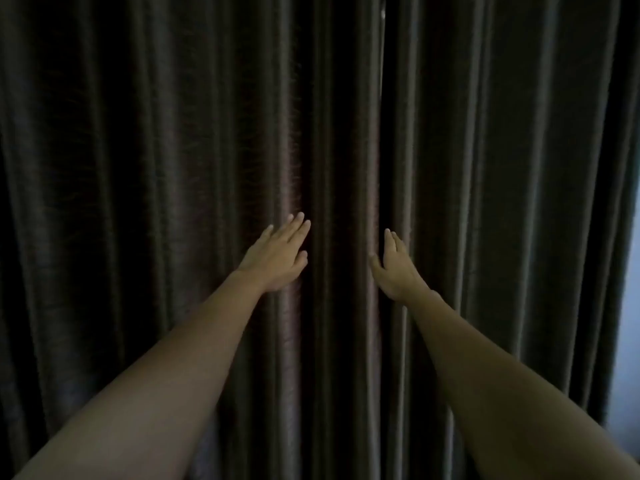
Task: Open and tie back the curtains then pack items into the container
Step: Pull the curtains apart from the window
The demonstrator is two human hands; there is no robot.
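Two dark pleated curtains hang closed and fill the view. The left curtain (156, 168) and the right curtain (502, 168) meet at a seam a little right of centre, where a thin sliver of light shows near the top. My left hand (277, 258) reaches out with straight fingers at a fold of the left curtain. My right hand (393, 268) is stretched out edge-on with straight fingers right at the seam. Neither hand grips any fabric. Whether the fingertips touch the cloth cannot be told.
A strip of pale wall (628, 323) shows past the right curtain's outer edge. The room is dim. No container or loose items are in view.
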